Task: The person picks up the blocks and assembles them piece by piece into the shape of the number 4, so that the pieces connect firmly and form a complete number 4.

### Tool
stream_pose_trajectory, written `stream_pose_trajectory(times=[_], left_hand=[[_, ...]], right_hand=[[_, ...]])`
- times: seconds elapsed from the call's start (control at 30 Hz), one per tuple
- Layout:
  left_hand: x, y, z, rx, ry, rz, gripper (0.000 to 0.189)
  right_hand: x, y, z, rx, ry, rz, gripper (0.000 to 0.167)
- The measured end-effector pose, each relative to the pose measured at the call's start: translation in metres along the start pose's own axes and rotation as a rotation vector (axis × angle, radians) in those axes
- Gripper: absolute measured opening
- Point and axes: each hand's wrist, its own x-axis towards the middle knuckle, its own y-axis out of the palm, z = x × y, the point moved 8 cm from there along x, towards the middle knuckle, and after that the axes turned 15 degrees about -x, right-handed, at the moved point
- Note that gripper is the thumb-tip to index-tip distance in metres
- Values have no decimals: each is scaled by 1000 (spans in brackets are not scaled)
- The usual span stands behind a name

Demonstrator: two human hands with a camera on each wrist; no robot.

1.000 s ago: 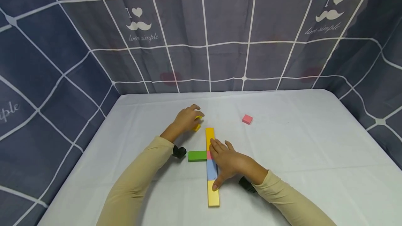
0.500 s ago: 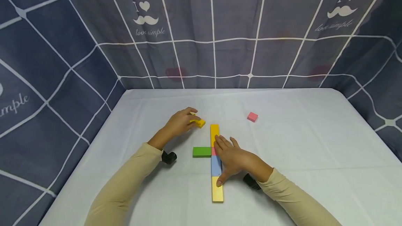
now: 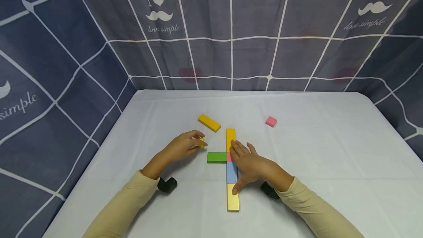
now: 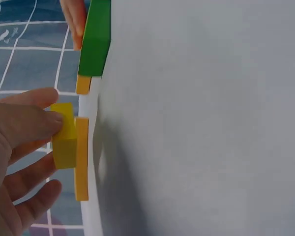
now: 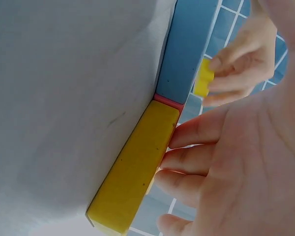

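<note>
My left hand (image 3: 181, 146) pinches a small yellow block (image 4: 65, 152) between thumb and fingers, just above and left of the green block (image 3: 216, 157) in the head view. An upright row of flat blocks lies in the middle: an orange-yellow block (image 3: 230, 137), a red block (image 3: 229, 157), a blue block (image 3: 231, 172) and a pale yellow block (image 3: 232, 202). The green one juts left from the red one. Along the row's right side rests my right hand (image 3: 250, 166), its fingers straight against the orange-yellow block and its thumb on the pale yellow one.
A loose orange-yellow block (image 3: 209, 122) lies slanted behind my left hand. Farther right is a small pink block (image 3: 271, 121). The white-covered table (image 3: 330, 150) ends at a dark grey checked curtain (image 3: 251, 58) at the back and sides.
My left hand has drawn back toward me from the loose orange-yellow block, which is now uncovered, carrying the small yellow block. My right hand stays at the row. The head view has shifted slightly.
</note>
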Motion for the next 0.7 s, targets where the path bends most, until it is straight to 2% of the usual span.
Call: stream_pose_trajectory(times=[0.13, 0.33, 0.47, 0.57, 0.7], left_hand=[[-9, 3, -7, -24, 13, 14, 28], [-15, 16, -7, -123, -91, 116, 50], [-18, 21, -8, -167, -127, 141, 51], [-22, 23, -11, -156, -121, 135, 49], [-27, 19, -16, -66, -84, 97, 44]], right_hand=[[0, 0, 0, 1, -4, 2, 129], [0, 0, -2, 7, 8, 4, 129], [1, 1, -3, 8, 8, 5, 130], [1, 2, -2, 11, 1, 1, 131], [1, 1, -2, 7, 0, -3, 131]])
